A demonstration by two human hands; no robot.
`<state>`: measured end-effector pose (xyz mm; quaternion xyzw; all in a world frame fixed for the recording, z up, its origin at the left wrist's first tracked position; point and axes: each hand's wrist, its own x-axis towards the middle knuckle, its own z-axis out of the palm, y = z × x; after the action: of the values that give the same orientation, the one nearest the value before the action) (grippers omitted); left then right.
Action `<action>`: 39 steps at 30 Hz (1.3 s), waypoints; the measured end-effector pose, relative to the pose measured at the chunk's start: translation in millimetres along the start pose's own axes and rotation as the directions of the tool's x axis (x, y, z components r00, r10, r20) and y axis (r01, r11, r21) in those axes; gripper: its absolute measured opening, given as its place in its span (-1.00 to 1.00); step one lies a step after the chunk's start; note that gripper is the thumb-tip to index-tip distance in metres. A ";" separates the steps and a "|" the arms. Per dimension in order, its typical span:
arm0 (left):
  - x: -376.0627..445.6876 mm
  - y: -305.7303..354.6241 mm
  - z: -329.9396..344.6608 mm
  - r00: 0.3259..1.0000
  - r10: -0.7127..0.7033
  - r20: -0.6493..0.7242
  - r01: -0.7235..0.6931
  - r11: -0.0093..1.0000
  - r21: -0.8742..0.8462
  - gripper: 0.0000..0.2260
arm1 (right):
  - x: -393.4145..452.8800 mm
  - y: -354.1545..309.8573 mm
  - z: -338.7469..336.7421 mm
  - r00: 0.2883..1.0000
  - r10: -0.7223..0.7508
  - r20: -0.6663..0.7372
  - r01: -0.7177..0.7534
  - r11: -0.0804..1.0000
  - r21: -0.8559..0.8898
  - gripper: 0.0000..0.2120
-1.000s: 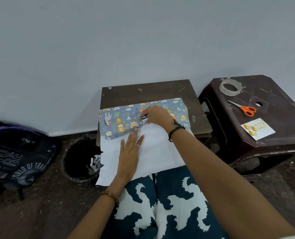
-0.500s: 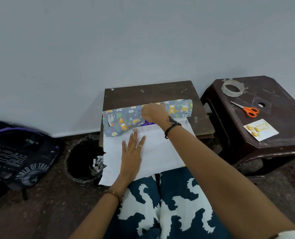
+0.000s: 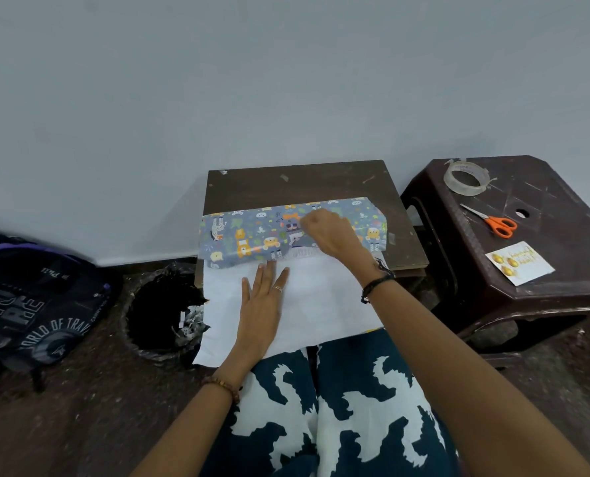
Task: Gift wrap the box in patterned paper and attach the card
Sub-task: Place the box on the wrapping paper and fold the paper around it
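The patterned paper, blue-grey with cartoon animals, lies folded over the box on the small wooden table. Only a thin strip of the box shows under the flap's near edge. My right hand rests on the flap with its fingers curled, pinching the paper near the middle. My left hand lies flat, fingers straight, on the paper's white underside, which hangs toward my lap. The white card with gold print lies on the dark stool at the right.
The dark plastic stool also holds a clear tape roll and orange-handled scissors. A black-lined bin stands on the floor left of the table, and a dark backpack lies further left. A wall rises just behind.
My right hand has drawn the patterned flap further over the box and shifted slightly right. The left hand has stayed flat on the white side.
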<state>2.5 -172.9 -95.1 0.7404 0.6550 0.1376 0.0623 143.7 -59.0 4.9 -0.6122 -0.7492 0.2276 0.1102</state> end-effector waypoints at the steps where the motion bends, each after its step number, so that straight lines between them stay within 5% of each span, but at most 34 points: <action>1: -1.1 -0.4 -0.3 0.999 -0.002 0.032 0.003 1.000 -0.006 -0.35 | -1.9 9.2 1.1 0.987 0.060 -0.151 -0.059 0.998 0.012 -0.71; 3: -2.0 -1.0 -2.0 0.998 -0.009 0.059 0.011 1.000 -0.028 -0.35 | -3.9 28.6 4.2 0.924 0.225 -0.310 -0.233 0.973 0.011 -0.63; 7: -0.9 -0.2 -2.4 0.999 -0.012 0.047 0.015 0.998 -0.056 -0.35 | -1.0 59.0 -1.4 0.828 0.545 -0.131 -0.471 0.803 0.365 -0.20; 11: -0.4 1.3 -2.9 0.995 -0.034 0.089 0.039 0.998 -0.055 -0.37 | 2.0 72.7 -2.2 0.837 0.530 -0.137 -0.438 0.799 0.413 -0.06; 27: 0.2 1.9 -0.7 0.998 -0.037 0.054 0.041 0.995 -0.087 -0.36 | -1.4 65.7 3.4 0.884 0.442 -0.151 -0.312 0.800 0.512 -0.13; 32: -0.4 2.6 -2.4 0.997 -0.082 0.008 0.083 0.988 -0.132 -0.35 | -0.5 56.6 -1.3 0.863 0.473 -0.177 -0.400 0.854 0.333 -0.14; 34: -0.5 3.1 -2.8 0.996 -0.088 -0.007 0.086 0.986 -0.146 -0.35 | -2.7 45.4 -0.5 0.888 0.380 -0.258 -0.373 0.925 0.076 -0.25; 36: -0.4 3.2 -2.5 0.997 -0.078 -0.011 0.076 0.987 -0.138 -0.37 | -4.3 33.9 5.6 0.939 0.105 -0.329 -0.174 0.966 -0.190 -0.36; 39: 0.1 2.3 -2.3 0.997 -0.077 0.016 0.079 0.990 -0.117 -0.46 | -5.8 13.8 18.3 0.951 -0.262 -0.163 0.212 0.939 -0.272 -0.39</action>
<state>4.1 -173.3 -92.3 0.7101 0.6738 0.1689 0.1149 148.9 -66.4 -17.0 -0.5457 -0.8257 0.0542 0.1321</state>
